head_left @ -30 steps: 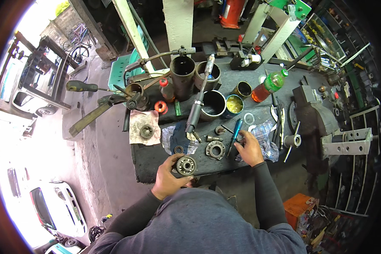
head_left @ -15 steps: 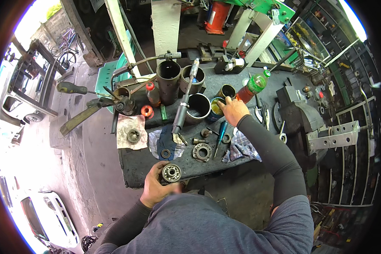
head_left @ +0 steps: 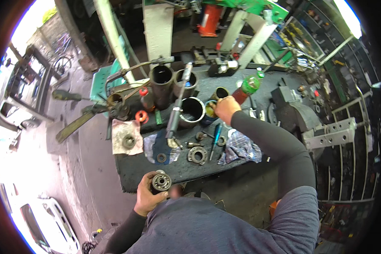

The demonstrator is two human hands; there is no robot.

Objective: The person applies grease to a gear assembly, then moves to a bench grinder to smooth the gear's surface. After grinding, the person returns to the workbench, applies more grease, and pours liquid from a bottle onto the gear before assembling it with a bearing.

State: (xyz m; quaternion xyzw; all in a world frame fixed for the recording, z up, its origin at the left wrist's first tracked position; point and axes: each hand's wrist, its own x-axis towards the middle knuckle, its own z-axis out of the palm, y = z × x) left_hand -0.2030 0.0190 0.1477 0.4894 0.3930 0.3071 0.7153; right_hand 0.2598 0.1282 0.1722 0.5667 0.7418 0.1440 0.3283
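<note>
My left hand [head_left: 146, 198] grips a toothed metal gear [head_left: 161, 182] with a ring of bearing balls on its face, held just off the bench's front edge. My right hand [head_left: 227, 110] reaches across the bench to a small blue can [head_left: 208, 119] with yellow stuff inside. Its fingers curl down at the can's mouth, and the tips are hidden there. Between the hands lie a round metal flange [head_left: 197, 155], a blue-handled screwdriver [head_left: 216, 137] and a crumpled plaid cloth [head_left: 240, 148]. A small metal ring [head_left: 161, 158] rests on a dark cloth.
Behind the can stand a green-capped bottle of red liquid [head_left: 246, 89] and several dark metal cylinders [head_left: 161, 91]. A grease gun [head_left: 174, 118] leans among them. On the left, a metal part [head_left: 128, 141] sits on a pinkish cloth; a vise [head_left: 296, 114] stands at right.
My right hand has turned its fingers further down into the can. With the gear in it, my left hand has shifted slightly in view, as has the whole scene.
</note>
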